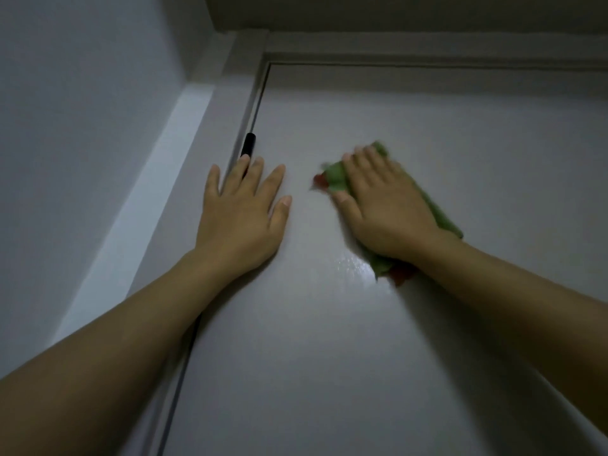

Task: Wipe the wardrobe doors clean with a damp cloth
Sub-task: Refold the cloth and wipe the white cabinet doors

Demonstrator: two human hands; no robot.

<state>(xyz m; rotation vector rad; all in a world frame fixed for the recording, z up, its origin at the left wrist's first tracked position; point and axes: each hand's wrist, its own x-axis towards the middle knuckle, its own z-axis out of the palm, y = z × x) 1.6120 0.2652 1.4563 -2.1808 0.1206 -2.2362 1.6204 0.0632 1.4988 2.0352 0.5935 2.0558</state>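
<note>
Wall (pixel 82 93) fills the left of the view, pale and plain, meeting a lighter strip of frame (pixel 154 179) that runs up to the top corner. Just right of that strip a dark hinge (pixel 248 144) sits in the gap at the edge of the white wardrobe door (pixel 312 340), and the left hand (pixel 245 209) lies flat on the door right beside it, fingers straight and spread, its middle fingertips reaching over the gap near the hinge; it looks to be steadying the panel and holds nothing. Further right, the right hand (pixel 383 205) presses a green cloth (pixel 441 213) flat against the upper part of the door, fingers straight and close together on top of it, with the fabric showing past the fingertips, along the outer side of the hand and under the wrist, where a bit of red shows too. The cloth's edges are blurred, which suggests a wiping stroke in progress. A glossy patch (pixel 353 263) on the door just below and left of the cloth reads as a damp streak or a reflection; I cannot tell which. The step in hand appears to be wiping this door's upper area. The next move likely calls for even pressure through the palm and overlapping passes toward the top edge and the hinge side, with the left hand shifted clear of the path.
</note>
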